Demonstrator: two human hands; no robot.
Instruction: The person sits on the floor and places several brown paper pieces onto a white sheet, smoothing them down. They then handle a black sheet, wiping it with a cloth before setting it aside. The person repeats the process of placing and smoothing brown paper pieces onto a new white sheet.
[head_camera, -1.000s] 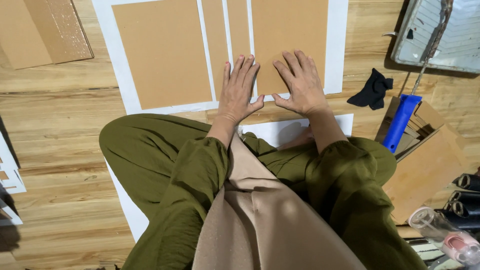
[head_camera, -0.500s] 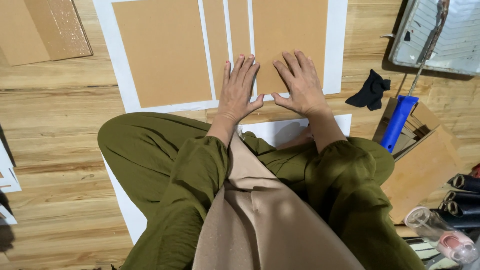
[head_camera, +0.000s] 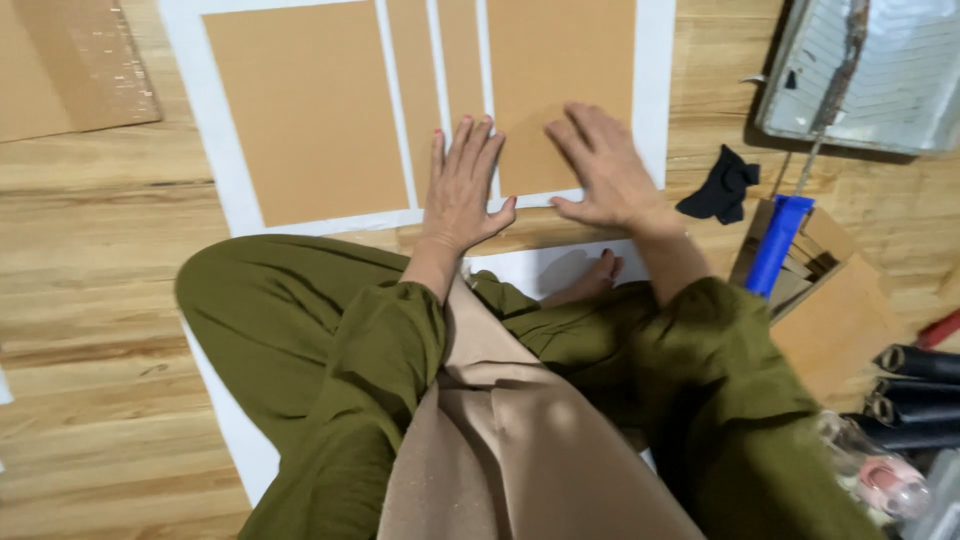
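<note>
person seated on the wooden floor (head_camera: 90, 300), legs folded, olive trousers, tan cloth over the lap. both hands flat and open, palms down, gripping nothing.

left hand (head_camera: 462, 190): fingers together and extended, lying across the narrow brown strips (head_camera: 437, 90) and the white gaps beside them, thumb spread toward the right. right hand (head_camera: 605, 175): fingers spread, pressing on the lower part of the right brown panel (head_camera: 560, 80), thumb along the sheet's near edge.

work piece: a white sheet (head_camera: 215, 150) lying flat on the floor just ahead of the knees. four brown card pieces sit on it side by side: a wide left panel (head_camera: 305, 110), two narrow strips in the middle, a wide panel on the right. thin, even white gaps run between the pieces; a broader white border shows at left, right and near edges. card surface matte, plain, kraft brown, no creases seen. far edge out of frame.

a second white sheet (head_camera: 530, 268) lies under the legs, a bare foot resting on it.

surroundings: black cloth (head_camera: 722, 188) right of the sheet; blue-handled roller (head_camera: 778, 245) lying over brown card offcuts; grey tray (head_camera: 870, 70) top right; dark rolls (head_camera: 915, 385) at far right; brown board (head_camera: 70, 65) top left.
</note>
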